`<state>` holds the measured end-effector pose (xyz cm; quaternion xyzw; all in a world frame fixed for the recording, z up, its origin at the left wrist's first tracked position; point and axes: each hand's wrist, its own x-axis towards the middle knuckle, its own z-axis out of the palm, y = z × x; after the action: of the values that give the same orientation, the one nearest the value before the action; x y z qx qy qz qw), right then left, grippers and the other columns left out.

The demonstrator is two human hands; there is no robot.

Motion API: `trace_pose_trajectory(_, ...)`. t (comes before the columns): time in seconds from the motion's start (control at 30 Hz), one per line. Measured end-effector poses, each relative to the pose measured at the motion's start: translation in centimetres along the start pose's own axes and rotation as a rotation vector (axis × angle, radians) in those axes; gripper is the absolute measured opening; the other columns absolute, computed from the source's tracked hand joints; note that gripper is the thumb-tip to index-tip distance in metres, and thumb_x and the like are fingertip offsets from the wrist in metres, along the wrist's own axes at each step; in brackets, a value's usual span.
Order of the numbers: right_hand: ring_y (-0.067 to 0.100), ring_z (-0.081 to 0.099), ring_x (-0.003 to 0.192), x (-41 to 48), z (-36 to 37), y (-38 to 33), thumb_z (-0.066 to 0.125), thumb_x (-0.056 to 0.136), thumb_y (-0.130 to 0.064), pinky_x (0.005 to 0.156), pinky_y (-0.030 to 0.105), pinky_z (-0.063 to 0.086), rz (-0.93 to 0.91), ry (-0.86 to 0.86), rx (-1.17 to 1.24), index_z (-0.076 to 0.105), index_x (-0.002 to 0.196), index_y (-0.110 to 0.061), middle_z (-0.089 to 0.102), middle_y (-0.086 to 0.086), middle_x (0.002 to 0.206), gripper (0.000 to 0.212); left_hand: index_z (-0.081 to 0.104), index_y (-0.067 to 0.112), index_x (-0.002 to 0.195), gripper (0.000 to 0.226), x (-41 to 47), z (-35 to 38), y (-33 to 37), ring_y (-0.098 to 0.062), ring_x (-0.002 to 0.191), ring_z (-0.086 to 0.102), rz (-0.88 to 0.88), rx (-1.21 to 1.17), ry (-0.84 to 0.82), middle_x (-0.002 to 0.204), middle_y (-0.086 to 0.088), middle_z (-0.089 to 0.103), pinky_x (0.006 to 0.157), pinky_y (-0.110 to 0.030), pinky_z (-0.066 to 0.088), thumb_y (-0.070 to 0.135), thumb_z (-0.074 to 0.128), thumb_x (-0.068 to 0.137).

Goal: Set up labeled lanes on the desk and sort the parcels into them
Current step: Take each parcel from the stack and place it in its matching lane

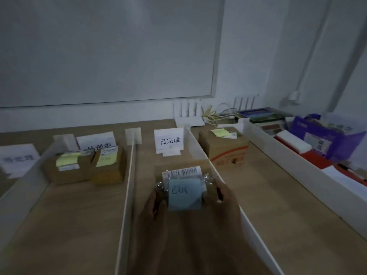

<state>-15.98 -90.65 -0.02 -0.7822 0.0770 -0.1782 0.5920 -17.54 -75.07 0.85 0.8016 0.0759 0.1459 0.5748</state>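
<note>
Both hands hold a small cardboard parcel (184,181) with a barcode label and a blue sticky note, low in the lane between two white dividers. My left hand (155,203) grips its left side, my right hand (224,197) its right side. A white sign card (168,142) with printed characters stands at the far end of this lane. In the lane to the left sit two brown parcels (67,169) (108,167) with yellow notes, before another sign card (96,142). A third sign card (17,157) stands at far left. One larger carton (224,147) sits in the lane on the right.
White divider strips (129,185) (200,153) run front to back across the wooden desk (79,225). A long white tray (278,155) at the right holds papers and a purple bag (325,135). Routers and cables stand against the back wall.
</note>
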Motion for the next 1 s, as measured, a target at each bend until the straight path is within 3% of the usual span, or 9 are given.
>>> trace_pose_trajectory(0.07, 0.021, 0.061, 0.076, 1.7, 0.5, 1.7, 0.065, 0.085, -0.014, 0.065, 0.03, 0.049, 0.021, -0.078, -0.027, 0.061, 0.09, -0.01, 0.062, 0.006, 0.076, 0.008, 0.051, 0.017, 0.133, 0.038, 0.8, 0.9, -1.0, -0.013, 0.101, 0.054, -0.033, 0.035, -0.004, 0.114, 0.003, 0.059, 0.074, 0.001, 0.039, 0.018, 0.052, 0.095)
trace_pose_trajectory(0.2, -0.002, 0.054, 0.084, 4.2, 2.5, 3.5, 0.066, 0.088, -0.018, 0.066, 0.006, 0.036, 0.084, -0.186, -0.039, 0.054, 0.102, -0.022, 0.056, -0.012, 0.093, 0.02, 0.045, 0.028, 0.138, 0.041, 2.8, 2.0, -3.9, -0.019, 0.115, 0.057, -0.139, 0.072, 0.002, 0.126, 0.002, 0.059, 0.096, -0.037, 0.047, 0.029, 0.044, 0.097)
trace_pose_trajectory(0.3, 0.001, 0.05, 0.087, 6.1, 4.8, 5.3, 0.065, 0.088, -0.017, 0.071, 0.009, 0.035, 0.117, -0.205, -0.102, 0.048, 0.098, -0.033, 0.05, -0.023, 0.091, 0.026, 0.046, 0.027, 0.137, 0.039, 5.2, 3.3, -5.6, -0.022, 0.116, 0.056, -0.235, 0.139, 0.044, 0.125, -0.001, 0.06, 0.098, -0.035, 0.043, 0.029, 0.045, 0.097)
trace_pose_trajectory(0.37, 0.006, 0.055, 0.1, 7.4, 6.4, 7.1, 0.064, 0.088, -0.023, 0.086, 0.021, 0.044, 0.16, -0.211, -0.122, 0.054, 0.107, -0.038, 0.059, -0.017, 0.102, 0.026, 0.047, 0.023, 0.137, 0.04, 6.9, 4.2, -7.0, -0.025, 0.116, 0.054, -0.295, 0.216, 0.069, 0.128, -0.007, 0.059, 0.098, -0.031, 0.038, 0.031, 0.043, 0.098)
trace_pose_trajectory(0.43, 0.009, 0.055, 0.106, 8.5, 7.8, 8.5, 0.062, 0.089, -0.03, 0.094, 0.03, 0.046, 0.225, -0.238, -0.192, 0.056, 0.122, -0.03, 0.059, -0.009, 0.115, 0.034, 0.046, 0.022, 0.139, 0.043, 8.6, 4.9, -8.5, -0.025, 0.122, 0.05, -0.353, 0.271, 0.047, 0.135, -0.007, 0.054, 0.103, -0.032, 0.034, 0.033, 0.041, 0.098)
trace_pose_trajectory(0.53, 0.007, 0.054, 0.109, 10.3, 10.3, 9.9, 0.059, 0.09, -0.035, 0.096, 0.03, 0.047, 0.262, -0.275, -0.236, 0.052, 0.132, -0.026, 0.058, -0.008, 0.121, 0.044, 0.039, 0.023, 0.142, 0.046, 11.2, 5.4, -10.8, -0.026, 0.13, 0.043, -0.392, 0.326, 0.039, 0.143, -0.008, 0.047, 0.112, -0.039, 0.029, 0.035, 0.039, 0.099)
trace_pose_trajectory(0.63, 0.008, 0.051, 0.113, 12.9, 12.8, 10.4, 0.055, 0.092, -0.039, 0.098, 0.029, 0.045, 0.259, -0.292, -0.314, 0.047, 0.136, -0.027, 0.053, -0.007, 0.129, 0.046, 0.031, 0.029, 0.146, 0.05, 14.7, 5.4, -12.2, -0.027, 0.124, 0.049, -0.407, 0.342, -0.004, 0.139, -0.01, 0.051, 0.109, -0.043, 0.034, 0.045, 0.028, 0.099)
trace_pose_trajectory(0.77, 0.008, 0.049, 0.107, 17.5, 16.1, 10.6, 0.054, 0.093, -0.035, 0.093, 0.026, 0.043, 0.205, -0.317, -0.351, 0.046, 0.133, -0.024, 0.053, -0.003, 0.126, 0.042, 0.045, 0.025, 0.138, 0.049, 20.2, 5.5, -12.3, -0.026, 0.115, 0.055, -0.435, 0.228, -0.022, 0.127, -0.011, 0.059, 0.101, -0.038, 0.041, 0.047, 0.026, 0.099)
trace_pose_trajectory(1.0, 0.014, 0.055, 0.103, 25.0, 22.1, 11.0, 0.054, 0.092, -0.035, 0.088, 0.032, 0.049, 0.147, -0.318, -0.325, 0.051, 0.127, -0.021, 0.056, 0.0, 0.12, 0.038, 0.048, 0.022, 0.134, 0.039, 29.1, 6.5, -12.0, -0.026, 0.12, 0.051, -0.399, 0.126, 0.065, 0.131, -0.009, 0.056, 0.093, -0.031, 0.039, 0.038, 0.031, 0.102)
